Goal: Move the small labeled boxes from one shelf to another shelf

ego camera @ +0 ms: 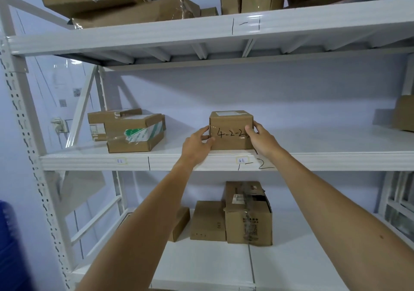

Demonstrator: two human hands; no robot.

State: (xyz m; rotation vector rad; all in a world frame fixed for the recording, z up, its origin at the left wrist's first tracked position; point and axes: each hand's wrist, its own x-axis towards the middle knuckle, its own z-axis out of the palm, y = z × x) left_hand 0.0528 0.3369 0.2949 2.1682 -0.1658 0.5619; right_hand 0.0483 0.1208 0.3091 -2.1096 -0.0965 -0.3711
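A small brown cardboard box with "4-2-2" handwritten on its front stands on the white middle shelf, near the front edge above a "1-2" mark. My left hand grips the box's left side and lower front corner. My right hand clasps its right side, fingers over the front edge. Both arms reach up from below. The box's bottom rests on the shelf surface.
Two taped cardboard boxes lie on the same shelf to the left; another box sits at the far right. The lower shelf holds several boxes. The top shelf carries several cartons. A perforated upright stands left.
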